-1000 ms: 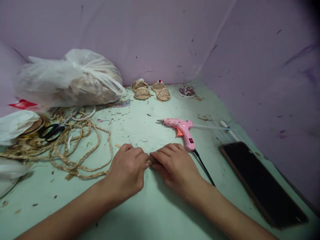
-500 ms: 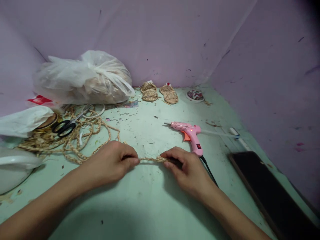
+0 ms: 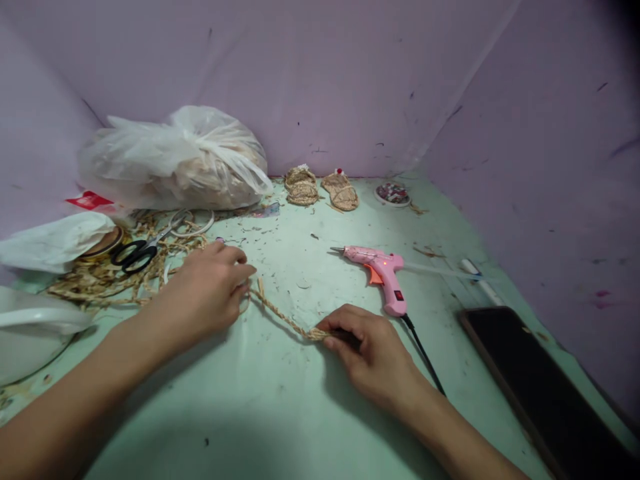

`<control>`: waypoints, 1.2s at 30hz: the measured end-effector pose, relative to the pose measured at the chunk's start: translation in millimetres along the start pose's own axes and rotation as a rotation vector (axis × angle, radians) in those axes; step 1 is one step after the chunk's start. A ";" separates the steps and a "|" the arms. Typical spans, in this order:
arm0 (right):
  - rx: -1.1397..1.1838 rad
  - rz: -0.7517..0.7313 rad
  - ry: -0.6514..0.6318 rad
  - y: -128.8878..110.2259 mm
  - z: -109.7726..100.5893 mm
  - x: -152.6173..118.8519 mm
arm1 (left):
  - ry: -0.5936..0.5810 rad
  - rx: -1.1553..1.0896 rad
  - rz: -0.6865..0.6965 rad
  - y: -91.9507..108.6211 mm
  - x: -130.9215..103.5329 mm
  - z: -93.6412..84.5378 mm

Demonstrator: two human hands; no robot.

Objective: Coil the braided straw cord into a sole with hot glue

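A thin braided straw rope (image 3: 284, 319) runs over the table between my hands, sagging a little. My right hand (image 3: 370, 347) pinches its doubled, thicker end between thumb and fingers, beside a dark narrow piece that I cannot make out. Loosely curled, with the index finger stretched out, my left hand (image 3: 213, 287) is at the rope's other side; the fingers are apart and the rope passes close by their tips. Under and behind that hand lies a tangle of the same braid (image 3: 130, 290), partly hidden.
Black-handled scissors (image 3: 135, 255) rest on the straw pile. A pink glue gun (image 3: 383, 270) with a cord lies right of centre, near a black phone (image 3: 535, 380). Behind stand a plastic bag (image 3: 185, 163), two small straw slippers (image 3: 341, 193) and a dish of beads (image 3: 393, 194).
My left hand has moved up and to the left, its fingers loosening from the rope. The rope between the hands has gone from taut to sagging. My right hand keeps its pinch.
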State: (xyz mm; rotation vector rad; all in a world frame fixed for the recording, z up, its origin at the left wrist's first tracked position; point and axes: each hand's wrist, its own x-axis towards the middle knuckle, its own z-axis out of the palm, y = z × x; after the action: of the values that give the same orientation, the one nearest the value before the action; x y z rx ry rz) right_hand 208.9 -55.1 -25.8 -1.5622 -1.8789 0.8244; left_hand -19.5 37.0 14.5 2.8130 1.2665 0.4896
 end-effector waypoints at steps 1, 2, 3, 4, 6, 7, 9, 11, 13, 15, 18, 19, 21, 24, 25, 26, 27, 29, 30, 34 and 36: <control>-0.017 0.002 0.003 0.0 1.0 0.4 | 0.006 0.045 -0.007 10.3 -2.4 1.5; -0.032 0.005 0.005 -0.1 1.9 0.7 | 0.118 0.018 -0.030 22.2 -5.8 3.5; -0.042 0.008 0.005 -0.3 2.7 1.0 | 0.127 -0.096 -0.029 34.7 -9.6 6.4; -0.049 0.011 0.006 -0.6 3.4 1.3 | 0.125 -0.243 0.000 46.4 -13.5 10.6; -0.056 0.001 0.002 -1.1 4.5 1.7 | -0.015 -0.417 0.001 64.1 -19.9 22.1; -0.062 -0.011 0.001 -1.1 5.0 1.9 | -0.084 -0.439 -0.026 69.0 -21.9 28.5; -0.080 -0.046 0.002 -0.3 5.8 2.4 | -0.181 -0.458 -0.075 71.8 -23.9 39.8; -0.087 -0.092 0.004 1.8 6.5 3.1 | -0.216 -0.451 -0.088 68.7 -24.3 46.8; -0.066 -0.137 0.014 5.0 7.4 4.0 | -0.224 -0.435 -0.062 64.7 -24.9 49.8; -0.022 -0.169 0.036 8.1 8.7 5.1 | -0.220 -0.391 -0.014 62.3 -26.1 50.6; 0.041 -0.193 0.045 11.6 9.4 5.7 | -0.189 -0.284 0.068 62.5 -27.7 51.3; 0.051 -0.200 0.042 12.4 8.3 5.0 | -0.174 -0.251 0.091 63.1 -28.0 51.7; 0.043 -0.209 0.064 14.2 2.9 1.2 | -0.148 -0.212 0.122 64.4 -28.1 52.4; -0.032 -0.193 0.193 18.2 -12.1 -10.7 | -0.080 -0.188 0.148 65.4 -27.8 53.6; -0.068 -0.179 0.240 20.1 -17.6 -15.8 | -0.056 -0.186 0.153 65.4 -27.6 54.0; -0.102 -0.164 0.278 22.2 -22.4 -20.9 | -0.036 -0.183 0.157 65.3 -27.3 54.5; -0.132 -0.150 0.305 24.5 -26.0 -25.8 | -0.021 -0.183 0.163 65.0 -27.1 54.9; -0.161 -0.125 0.333 29.4 -28.9 -33.4 | 0.003 -0.171 0.163 64.3 -27.0 55.9; -0.160 -0.115 0.336 31.9 -28.2 -35.7 | 0.011 -0.159 0.167 63.9 -27.3 56.2; -0.173 -0.101 0.302 37.6 -19.8 -35.0 | 0.046 -0.095 0.201 63.0 -29.6 56.2; -0.219 -0.113 0.265 37.0 -17.3 -31.3 | 0.066 -0.079 0.215 62.9 -30.8 55.6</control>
State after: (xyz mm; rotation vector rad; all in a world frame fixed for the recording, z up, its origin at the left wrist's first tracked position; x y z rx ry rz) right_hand 250.9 -79.1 -43.3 -1.5874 -1.8886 0.3508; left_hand 23.3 -21.7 -37.9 2.9018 0.9335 0.6295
